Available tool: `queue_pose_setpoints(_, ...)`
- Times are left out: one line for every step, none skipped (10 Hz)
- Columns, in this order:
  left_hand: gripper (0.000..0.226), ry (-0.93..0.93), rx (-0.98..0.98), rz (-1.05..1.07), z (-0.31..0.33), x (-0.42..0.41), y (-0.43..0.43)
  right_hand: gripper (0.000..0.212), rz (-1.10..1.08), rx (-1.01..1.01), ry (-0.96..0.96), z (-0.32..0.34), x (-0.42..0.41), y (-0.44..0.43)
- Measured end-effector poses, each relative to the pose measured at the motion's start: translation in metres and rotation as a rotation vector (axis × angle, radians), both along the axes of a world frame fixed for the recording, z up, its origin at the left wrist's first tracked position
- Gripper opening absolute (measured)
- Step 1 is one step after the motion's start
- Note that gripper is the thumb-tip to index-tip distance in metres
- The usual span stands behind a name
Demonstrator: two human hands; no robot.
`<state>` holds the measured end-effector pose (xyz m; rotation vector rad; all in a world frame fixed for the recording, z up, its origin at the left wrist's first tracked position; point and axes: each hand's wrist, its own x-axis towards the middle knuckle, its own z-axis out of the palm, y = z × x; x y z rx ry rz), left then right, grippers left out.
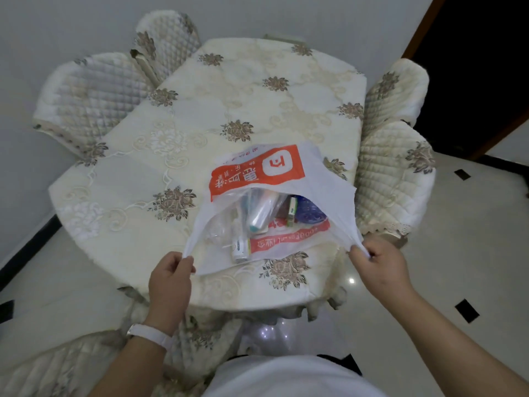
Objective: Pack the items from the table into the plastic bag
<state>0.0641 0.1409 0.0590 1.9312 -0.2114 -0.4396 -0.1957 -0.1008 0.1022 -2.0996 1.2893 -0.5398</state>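
A white plastic bag (323,179) with an orange printed panel lies on the near right part of the table (200,116), its mouth pulled wide toward me. My left hand (170,275) pinches the bag's left handle. My right hand (378,260) pinches the right handle, stretched taut. Inside the bag lie a clear-wrapped tube-like pack (259,210), a small white bottle or box (240,247), a green-edged box (292,214) and a blue patterned item (310,210). No loose items show on the tablecloth.
The table wears a cream cloth with brown flower embroidery. Quilted chairs stand at the far left (91,93), at the right (395,156) and near my left arm (57,368). Glossy tiled floor (458,267) lies to the right; a dark doorway (472,67) is at the upper right.
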Motion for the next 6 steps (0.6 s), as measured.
queue_pose_setpoints(0.028,-0.041,0.119,-0.052,-0.007,-0.019,0.009,0.041,0.038,-0.018,0.076,-0.015,-0.015,0.0)
queue_pose_setpoints(0.031,-0.082,0.244,-0.174,-0.015,-0.044,0.009,0.044,0.108,-0.021,0.138,-0.025,-0.026,0.006)
queue_pose_setpoints(0.018,-0.097,0.307,-0.236,-0.022,-0.066,0.003,0.04,0.217,-0.018,0.221,-0.037,-0.035,0.01)
queue_pose_setpoints(0.023,0.001,0.279,-0.201,-0.014,-0.082,-0.006,0.03,0.244,-0.034,0.211,-0.036,-0.039,0.011)
queue_pose_setpoints(0.036,-0.008,0.251,-0.204,-0.004,-0.1,-0.008,0.018,0.259,-0.07,0.131,-0.029,-0.041,0.013)
queue_pose_setpoints(0.039,-0.071,0.268,-0.229,0.004,-0.118,-0.008,0.025,0.286,-0.111,0.123,-0.022,-0.05,0.014)
